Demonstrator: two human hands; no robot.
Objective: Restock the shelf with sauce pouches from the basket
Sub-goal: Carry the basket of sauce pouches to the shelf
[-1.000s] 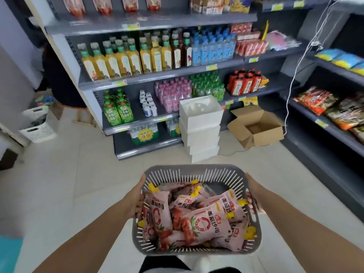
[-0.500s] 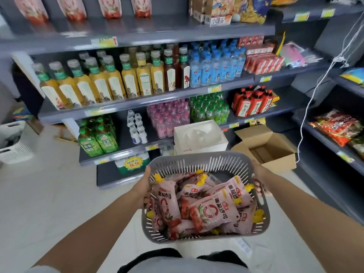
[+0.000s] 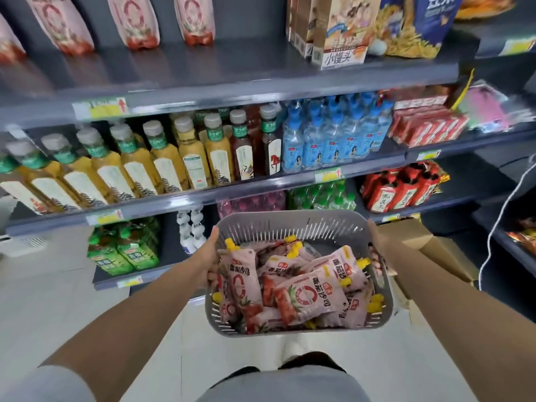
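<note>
A grey slotted plastic basket (image 3: 293, 224) hangs in front of me at waist height, filled with several pink sauce pouches (image 3: 310, 297) that have yellow caps. My left hand (image 3: 207, 262) grips the basket's left rim and my right hand (image 3: 377, 236) grips its right rim. On the top shelf (image 3: 220, 68) of the dark rack stand matching pink sauce pouches (image 3: 133, 21) in a row at the left, with bare shelf in front of them.
Snack boxes (image 3: 336, 27) stand right of the shelved pouches. Below are yellow tea bottles (image 3: 162, 166), blue water bottles (image 3: 327, 134) and red packs (image 3: 426, 126). An open cardboard box (image 3: 435, 250) sits on the floor at right. A white cable (image 3: 499, 216) hangs nearby.
I have walked closer to the rack with the basket held in both hands. The shelves now fill the view and the top shelf with pouches is near.
</note>
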